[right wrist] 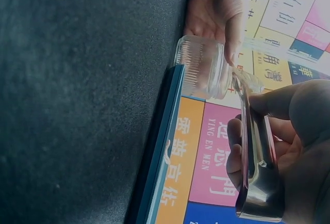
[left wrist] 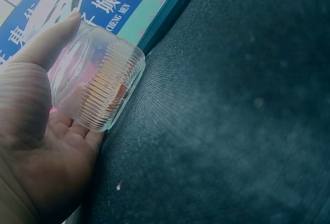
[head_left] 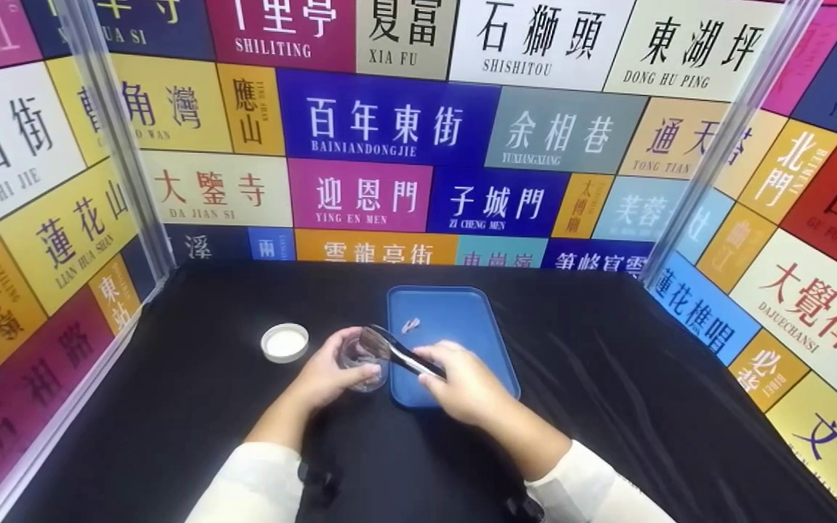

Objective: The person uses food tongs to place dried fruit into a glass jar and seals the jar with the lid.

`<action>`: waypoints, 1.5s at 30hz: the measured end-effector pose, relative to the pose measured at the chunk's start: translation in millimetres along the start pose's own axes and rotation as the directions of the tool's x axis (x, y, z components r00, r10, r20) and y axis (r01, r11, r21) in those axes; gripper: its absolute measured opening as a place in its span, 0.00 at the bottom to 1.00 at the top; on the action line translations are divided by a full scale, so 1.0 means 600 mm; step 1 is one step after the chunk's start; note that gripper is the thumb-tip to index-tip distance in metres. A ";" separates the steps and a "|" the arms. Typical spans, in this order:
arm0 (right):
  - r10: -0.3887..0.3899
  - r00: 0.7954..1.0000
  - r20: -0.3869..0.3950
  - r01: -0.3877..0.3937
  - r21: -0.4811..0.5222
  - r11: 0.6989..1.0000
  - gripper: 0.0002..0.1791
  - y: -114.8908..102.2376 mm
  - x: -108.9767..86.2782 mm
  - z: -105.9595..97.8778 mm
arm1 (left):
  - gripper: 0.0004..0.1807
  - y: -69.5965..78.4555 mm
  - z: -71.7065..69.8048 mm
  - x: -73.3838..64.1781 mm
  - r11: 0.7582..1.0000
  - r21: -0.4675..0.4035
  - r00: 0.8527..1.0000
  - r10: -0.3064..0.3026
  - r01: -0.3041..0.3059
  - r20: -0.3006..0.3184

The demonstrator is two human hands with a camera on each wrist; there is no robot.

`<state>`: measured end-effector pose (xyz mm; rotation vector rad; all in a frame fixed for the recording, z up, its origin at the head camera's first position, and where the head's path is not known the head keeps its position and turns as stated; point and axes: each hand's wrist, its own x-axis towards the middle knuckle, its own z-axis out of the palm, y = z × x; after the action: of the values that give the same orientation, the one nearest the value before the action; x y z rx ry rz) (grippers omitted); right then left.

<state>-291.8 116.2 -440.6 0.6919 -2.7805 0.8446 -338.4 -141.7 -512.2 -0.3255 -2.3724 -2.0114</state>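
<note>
My left hand (head_left: 325, 372) holds a clear ribbed glass jar (left wrist: 105, 82) round its side, thumb near the rim. The jar stands upright on the black cloth, right beside the tray's left edge. In my right hand (head_left: 468, 385) is a pair of metal tongs (right wrist: 256, 167), gripped between thumb and fingers. Their tips reach the jar's open mouth in the head view; I cannot tell whether they pinch anything. A few small pinkish pieces (head_left: 410, 325) lie on the blue tray (head_left: 462, 309).
A round white lid (head_left: 285, 343) lies on the black cloth (head_left: 222, 392), left of the jar. Panels of colourful signs (head_left: 389, 120) stand behind and on both sides of the table, with clear posts (head_left: 124, 145) at the corners.
</note>
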 end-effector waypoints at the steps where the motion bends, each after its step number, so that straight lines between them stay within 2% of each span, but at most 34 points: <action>1: 0.002 1.000 -0.001 -0.002 0.002 1.000 0.20 0.000 0.000 0.000 | 0.46 0.000 0.000 0.000 1.000 -0.003 1.000 -0.001 0.001 0.005; 7: 0.014 1.000 -0.001 -0.014 0.003 1.000 0.21 0.001 0.001 0.000 | 0.47 -0.001 0.000 0.002 0.999 -0.034 1.000 -0.011 0.011 0.025; 13: 0.063 0.998 -0.027 -0.062 0.024 0.998 0.25 0.014 0.011 -0.004 | 0.47 -0.002 -0.004 0.001 1.000 0.025 1.000 -0.015 0.016 -0.005; 17: 0.116 0.992 -0.058 -0.114 0.036 0.993 0.28 0.034 0.023 -0.008 | 0.47 -0.002 -0.004 0.001 0.999 0.049 1.000 -0.011 0.012 -0.016; 23: 0.247 0.968 -0.049 -0.248 0.002 0.969 0.30 0.066 0.042 -0.016 | 0.47 0.001 -0.003 -0.001 1.000 0.018 1.000 -0.009 0.009 -0.006; 26: 0.289 0.957 -0.038 -0.290 -0.019 0.957 0.32 0.079 0.051 -0.017 | 0.47 0.002 -0.003 -0.002 1.000 0.011 1.000 -0.005 0.005 -0.005; 33: 0.304 0.952 -0.023 -0.305 -0.063 0.950 0.33 0.100 0.070 -0.014 | 0.47 -0.001 -0.004 -0.001 0.999 0.036 1.000 -0.002 0.003 -0.017; 40: 0.335 0.942 0.018 -0.331 -0.111 0.937 0.34 0.108 0.086 -0.009 | 0.47 -0.001 -0.003 -0.002 1.000 -0.004 1.000 0.007 -0.007 0.004; 45: 0.350 0.936 0.047 -0.342 -0.123 0.932 0.33 0.113 0.097 -0.004 | 0.47 0.000 -0.001 -0.001 1.000 0.008 1.000 0.005 -0.005 0.002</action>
<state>-374.9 144.8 -455.6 0.2145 -3.0353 0.7199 -338.1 -142.4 -512.2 -0.3330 -2.3778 -2.0006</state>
